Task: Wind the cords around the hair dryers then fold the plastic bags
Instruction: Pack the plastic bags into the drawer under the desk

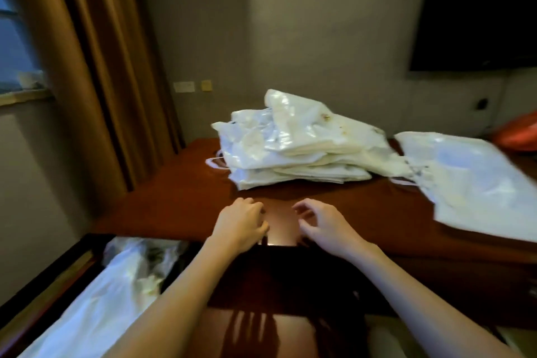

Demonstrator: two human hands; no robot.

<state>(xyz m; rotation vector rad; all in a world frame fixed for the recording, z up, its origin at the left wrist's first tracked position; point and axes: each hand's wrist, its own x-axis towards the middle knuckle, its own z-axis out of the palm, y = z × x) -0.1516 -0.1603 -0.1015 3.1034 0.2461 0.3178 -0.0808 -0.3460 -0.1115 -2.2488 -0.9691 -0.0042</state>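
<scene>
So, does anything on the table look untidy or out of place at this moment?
Yes. The stack of folded bags is untidy: its top bags lie crooked and a loop handle sticks out on the left. One flat bag hangs over the table edge at right. Both hands, left hand and right hand, hold nothing.

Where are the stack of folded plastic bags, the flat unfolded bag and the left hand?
stack of folded plastic bags (293, 151), head view, on its glossy top layers.
flat unfolded bag (476, 183), head view, middle of its sheet.
left hand (241, 222), head view, back of the hand.
</scene>
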